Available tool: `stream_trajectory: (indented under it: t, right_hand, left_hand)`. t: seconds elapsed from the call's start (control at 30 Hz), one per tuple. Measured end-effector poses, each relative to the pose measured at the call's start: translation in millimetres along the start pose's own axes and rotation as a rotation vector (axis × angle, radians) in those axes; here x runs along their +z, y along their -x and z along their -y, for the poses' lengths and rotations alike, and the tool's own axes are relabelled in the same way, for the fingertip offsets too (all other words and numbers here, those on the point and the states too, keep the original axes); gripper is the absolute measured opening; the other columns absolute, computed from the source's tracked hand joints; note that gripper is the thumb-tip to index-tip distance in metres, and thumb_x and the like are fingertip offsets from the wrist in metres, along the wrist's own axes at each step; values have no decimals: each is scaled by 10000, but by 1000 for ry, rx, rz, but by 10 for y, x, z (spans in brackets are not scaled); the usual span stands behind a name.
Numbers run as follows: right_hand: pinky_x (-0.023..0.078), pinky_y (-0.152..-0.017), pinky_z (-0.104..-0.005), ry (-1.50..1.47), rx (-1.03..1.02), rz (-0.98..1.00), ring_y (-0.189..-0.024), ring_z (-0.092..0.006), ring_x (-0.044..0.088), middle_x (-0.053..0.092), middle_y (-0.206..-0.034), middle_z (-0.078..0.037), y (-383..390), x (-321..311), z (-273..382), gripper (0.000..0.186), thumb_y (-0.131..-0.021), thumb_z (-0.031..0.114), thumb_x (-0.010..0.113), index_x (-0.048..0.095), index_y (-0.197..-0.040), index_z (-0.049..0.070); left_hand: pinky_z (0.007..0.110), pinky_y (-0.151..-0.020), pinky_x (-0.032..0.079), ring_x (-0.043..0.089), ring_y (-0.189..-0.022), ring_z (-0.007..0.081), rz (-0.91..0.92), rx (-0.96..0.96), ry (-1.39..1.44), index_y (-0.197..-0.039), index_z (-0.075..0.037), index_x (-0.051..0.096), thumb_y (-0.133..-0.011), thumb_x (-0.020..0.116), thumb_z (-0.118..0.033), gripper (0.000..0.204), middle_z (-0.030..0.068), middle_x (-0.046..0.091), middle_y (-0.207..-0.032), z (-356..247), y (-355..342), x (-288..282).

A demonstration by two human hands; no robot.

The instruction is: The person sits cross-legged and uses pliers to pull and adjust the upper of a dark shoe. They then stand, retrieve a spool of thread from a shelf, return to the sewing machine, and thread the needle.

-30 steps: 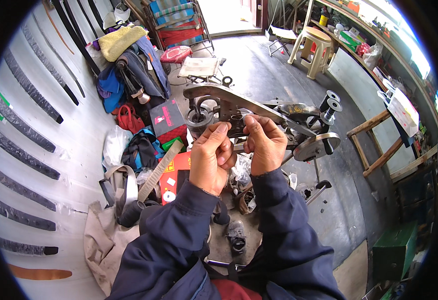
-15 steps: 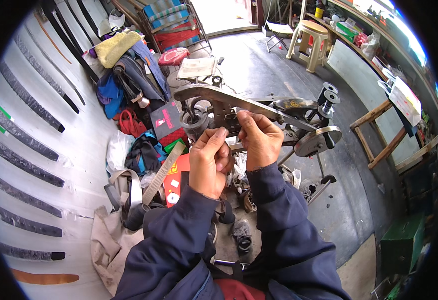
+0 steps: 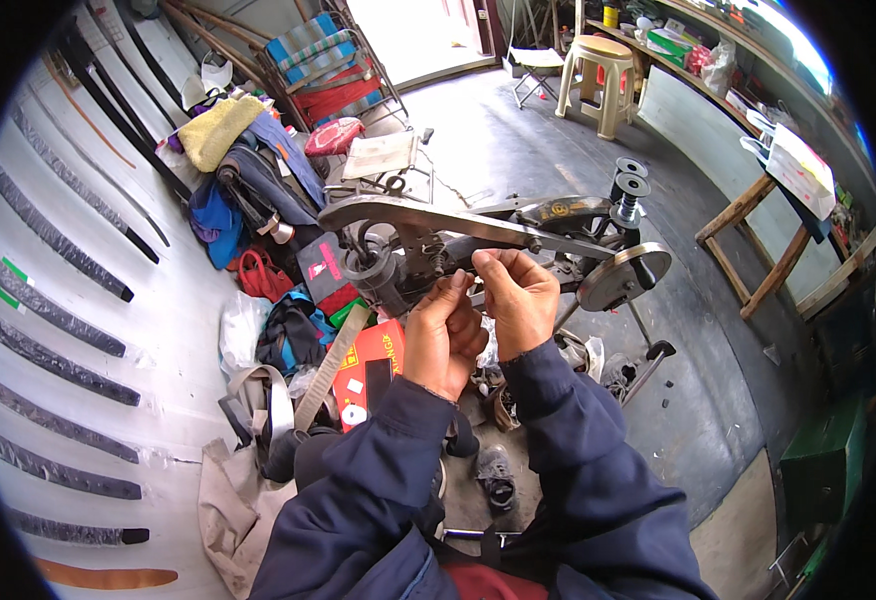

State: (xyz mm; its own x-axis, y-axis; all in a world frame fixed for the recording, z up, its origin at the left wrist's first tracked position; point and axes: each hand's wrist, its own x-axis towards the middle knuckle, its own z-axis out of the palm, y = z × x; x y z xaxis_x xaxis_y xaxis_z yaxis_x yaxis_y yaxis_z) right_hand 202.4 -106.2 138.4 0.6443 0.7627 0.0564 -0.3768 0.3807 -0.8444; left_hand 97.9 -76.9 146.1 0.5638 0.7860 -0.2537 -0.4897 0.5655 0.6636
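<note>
My left hand (image 3: 444, 340) and my right hand (image 3: 520, 303) meet in front of a dark metal, hand-cranked sewing machine (image 3: 458, 222). Both have thumb and forefinger pinched, the tips close together. Whatever sits between them is too small to make out. Just behind my fingertips a coil spring (image 3: 437, 255) shows on the machine's head. A grey metal cup (image 3: 373, 280) hangs at the machine's left. To the right are its round handwheel (image 3: 623, 277) and two upright spools (image 3: 630, 190).
Bags and clothes are heaped at the left, near a red box (image 3: 373, 355). A shoe (image 3: 496, 478) lies on the floor below my hands. Folding chairs (image 3: 328, 65) stand at the back, a plastic stool (image 3: 598, 80) farther right. A wooden frame (image 3: 748, 245) leans at the right.
Both hands have come down and slightly right from the machine's head, still pinching, so the coil spring is now uncovered. The whole view has shifted a little.
</note>
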Motion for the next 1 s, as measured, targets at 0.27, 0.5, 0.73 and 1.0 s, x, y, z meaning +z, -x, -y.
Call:
stream_trajectory:
  t: [0.27, 0.5, 0.73, 1.0]
  right_hand:
    - [490, -682, -210, -39, 28, 3, -766, -51, 624, 728, -868, -7, 9, -63, 10, 117, -956, 88, 752, 747, -983, -26]
    - [508, -717, -220, 9, 14, 3, -787, -59, 639, 738, -890, -18, 4, -71, -8, 131, -956, 91, 757, 741, -992, -34]
    - [506, -716, -220, -8, 21, 23, -785, -52, 628, 733, -880, -10, 6, -90, -38, 143, -953, 102, 765, 741, -991, -33]
    - [478, -677, -210, -62, 41, 56, -750, -41, 605, 714, -849, 7, 39, -51, -29, 154, -951, 115, 769, 741, -995, -31]
  left_hand:
    - [274, -469, 191, 245, -477, 56, -40, 44, -22, -957, -120, 672, -989, 726, -299, 189, -100, 288, -578, -11, -127, 24]
    - [269, -453, 185, 221, -454, 63, -127, 83, -33, -969, -124, 662, -995, 718, -279, 167, -86, 285, -559, -27, -129, -11]
    - [263, -451, 189, 217, -450, 65, -140, 104, -28, -967, -135, 661, -1008, 703, -276, 153, -84, 289, -554, -33, -100, -35]
    - [256, -458, 205, 215, -463, 59, -8, 215, 91, -1074, -106, 660, -1046, 643, -227, 125, -89, 257, -573, -176, 151, -94]
